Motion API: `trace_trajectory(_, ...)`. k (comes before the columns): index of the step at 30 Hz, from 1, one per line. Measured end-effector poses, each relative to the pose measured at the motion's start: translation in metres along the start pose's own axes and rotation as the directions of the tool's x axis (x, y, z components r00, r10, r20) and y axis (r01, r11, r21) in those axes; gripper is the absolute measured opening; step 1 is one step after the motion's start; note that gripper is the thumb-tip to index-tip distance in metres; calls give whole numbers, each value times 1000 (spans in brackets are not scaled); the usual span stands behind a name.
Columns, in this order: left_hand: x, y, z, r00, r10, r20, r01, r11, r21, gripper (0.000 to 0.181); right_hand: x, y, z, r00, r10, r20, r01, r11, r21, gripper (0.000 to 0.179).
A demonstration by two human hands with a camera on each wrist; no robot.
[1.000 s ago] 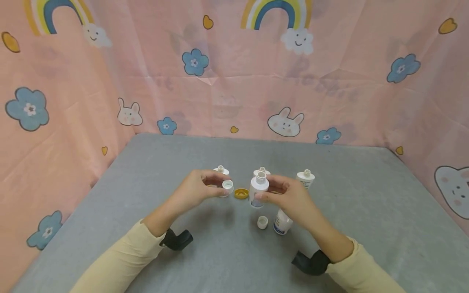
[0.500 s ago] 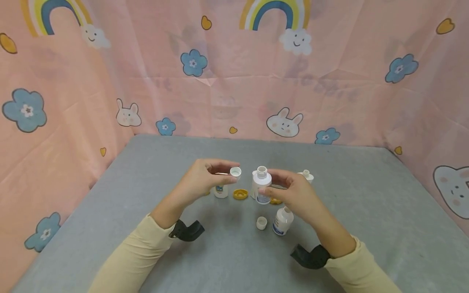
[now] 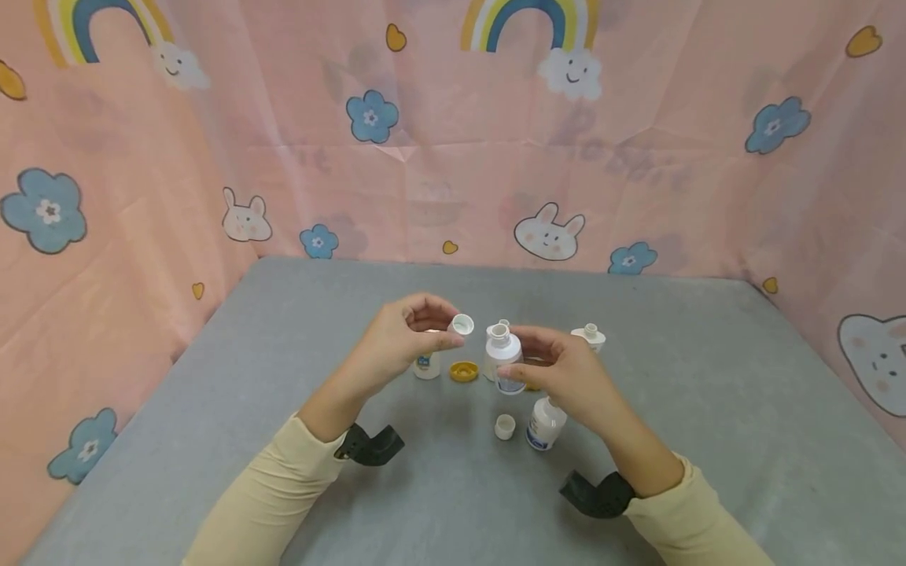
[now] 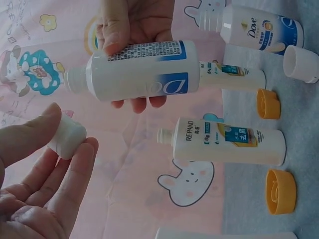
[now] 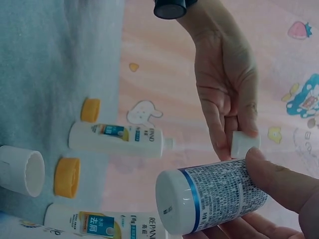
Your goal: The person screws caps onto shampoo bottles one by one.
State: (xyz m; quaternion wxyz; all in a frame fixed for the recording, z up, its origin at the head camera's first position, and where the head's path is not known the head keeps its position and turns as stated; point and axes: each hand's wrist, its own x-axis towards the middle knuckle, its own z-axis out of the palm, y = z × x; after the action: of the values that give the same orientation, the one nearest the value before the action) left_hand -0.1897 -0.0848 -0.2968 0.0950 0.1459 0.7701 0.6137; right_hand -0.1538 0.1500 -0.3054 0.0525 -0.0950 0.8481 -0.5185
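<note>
Between thumb and fingers my left hand [image 3: 406, 334] pinches a small white cap [image 3: 462, 325], raised above the table. My right hand [image 3: 569, 369] grips a white Dove bottle [image 3: 504, 363], its bare neck pointing up. Cap and bottle neck are a short gap apart, as the left wrist view also shows, with the cap [image 4: 68, 138] beside the neck of the held bottle [image 4: 144, 69]. Below my right hand, a second uncapped Dove bottle [image 3: 545, 424] stands on the table, and another white cap [image 3: 505, 427] lies to its left.
Behind the hands stand uncapped white REPAND bottles [image 4: 219, 142], one at the right [image 3: 590, 336] partly hidden by my hand. Yellow caps [image 4: 280, 191] lie near them. A pink patterned cloth [image 3: 439, 173] hangs around the grey tabletop [image 3: 425, 503].
My left hand has moved up and to the right, bringing the cap nearer the bottle. The bottle in my right hand has shifted only slightly.
</note>
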Motion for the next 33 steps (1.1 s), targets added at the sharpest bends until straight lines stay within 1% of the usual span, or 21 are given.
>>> trace_trajectory(4, 0, 1, 2, 1000, -1, -5, 0, 1000, -21, 28, -1, -2, -1, 1000, 21, -12, -21, 1000, -2, 51)
trace_trajectory(8, -1, 1, 3, 1000, -9, -7, 9, 999, -43, 26, -1, -2, 1, 1000, 12, -8, -11, 1000, 8, 50)
trace_trajectory(18, -3, 1, 3, 1000, 8, 3, -8, 1000, -9, 28, -1, -1, 4, 1000, -25, -15, 25, 1000, -3, 49)
trace_trajectory(21, -3, 1, 3, 1000, 15, 19, -15, 1000, -11, 30, -2, -1, 4, 1000, -26, -15, 26, 1000, -4, 50)
trace_trajectory(23, -4, 1, 3, 999, 36, 30, -36, 999, 3, 31, -2, -1, 4, 1000, -25, -17, 25, 1000, -9, 51)
trace_trajectory(25, -4, 1, 3, 997, 70, 29, -71, 997, 38, 31, -2, -1, 4, 1000, -27, -16, 26, 1000, -15, 52)
trace_trajectory(29, -5, 2, 5, 995, 95, -2, -94, 991, 91, 29, -3, -1, 4, 999, -36, -15, 36, 999, -26, 50)
trace_trajectory(33, -4, 2, 7, 996, 81, -28, -78, 994, 77, 23, -3, -1, 5, 999, -51, -10, 51, 998, -29, 48)
